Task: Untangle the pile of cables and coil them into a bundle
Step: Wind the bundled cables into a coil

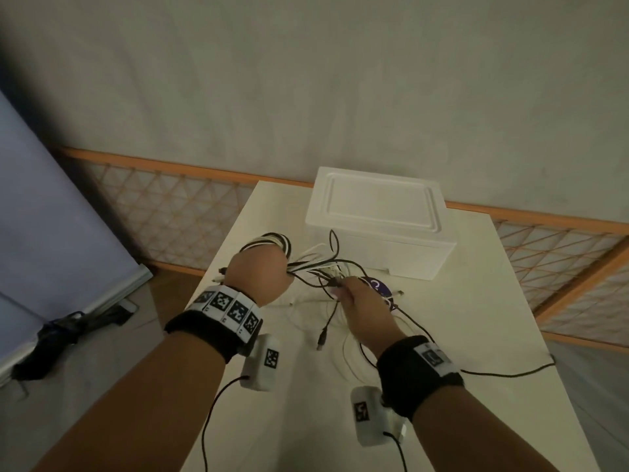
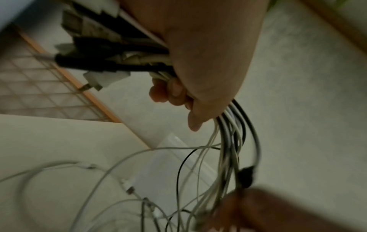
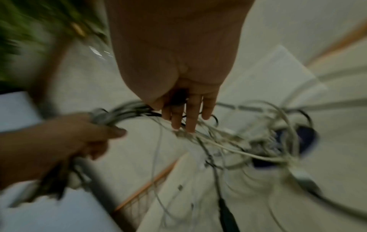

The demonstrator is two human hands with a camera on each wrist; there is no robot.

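Note:
My left hand (image 1: 258, 274) grips a coil of black and white cables (image 1: 272, 241) above the white table (image 1: 442, 318). In the left wrist view its fingers (image 2: 172, 92) curl round the bundle, and several plug ends (image 2: 89, 55) stick out behind the palm. Strands run from the coil to a loose tangle (image 1: 326, 267) between my hands. My right hand (image 1: 354, 298) pinches strands of that tangle near a black connector (image 2: 246, 175); its fingers (image 3: 186, 113) lie fairly straight over them. A black USB plug (image 1: 321, 337) hangs below. The right wrist view is blurred.
A white foam box (image 1: 374, 206) stands at the table's far side, just behind the tangle. A dark blue round object (image 1: 379, 287) lies under the loose cables. One black cable (image 1: 510, 373) trails off the right edge. An orange lattice rail (image 1: 177, 202) lines the wall.

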